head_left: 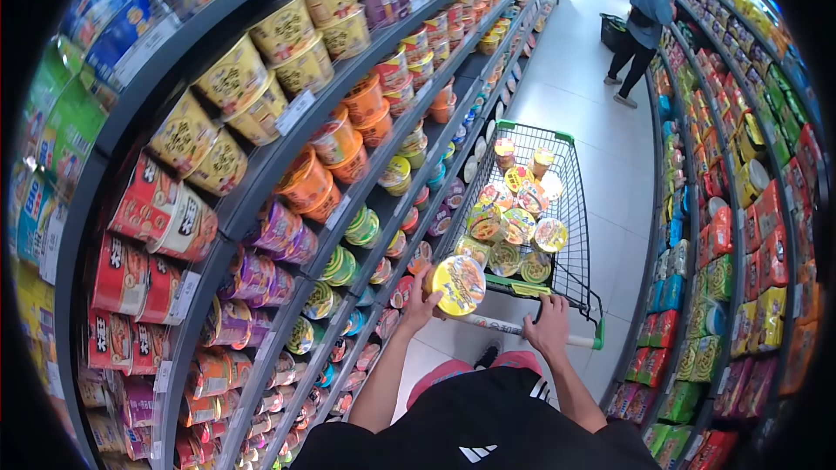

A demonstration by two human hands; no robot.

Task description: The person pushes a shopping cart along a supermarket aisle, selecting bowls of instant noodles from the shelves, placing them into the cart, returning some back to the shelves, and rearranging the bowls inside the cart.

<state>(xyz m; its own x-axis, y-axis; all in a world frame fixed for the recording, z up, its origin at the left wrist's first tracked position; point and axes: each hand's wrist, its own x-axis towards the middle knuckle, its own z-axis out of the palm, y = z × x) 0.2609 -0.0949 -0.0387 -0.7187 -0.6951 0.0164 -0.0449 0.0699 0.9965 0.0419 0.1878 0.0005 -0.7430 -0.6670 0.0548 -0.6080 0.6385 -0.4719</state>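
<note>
Along the far left edge, green packets [65, 113] and blue tubs [131, 17] crowd the top of the grey shelving [248, 196]. Next come cream-coloured noodle cups [231, 78], with red tubs [131, 274] bearing large characters lower down. Further right, orange tubs [309, 178] and purple cups [252, 283] line the following tiers, many stacked in twos.

Near the middle, the left hand [420, 306] has hold of a yellow-lidded noodle bowl [458, 285], its fingers curled around the bowl's left side and spread only as wide as that side needs. The bowl is above the left part of the cart's push handle [496, 324], tilted so that its printed lid faces the wearer. A dark shoe [489, 355] shows on the floor below the handle.

Just beyond the bowl, a wire shopping cart [575, 261] with green trim carries a cluster of noodle cups [518, 209]. The right hand [547, 326] lies across the push handle, bent over the bar; how tightly it wraps, I cannot tell.

Up the aisle, a dark shopping basket [614, 32] is beside another person [646, 13] in a teal top and black trousers. At the far right, more shelves hold red packets [762, 222] and purple packets [756, 383].
</note>
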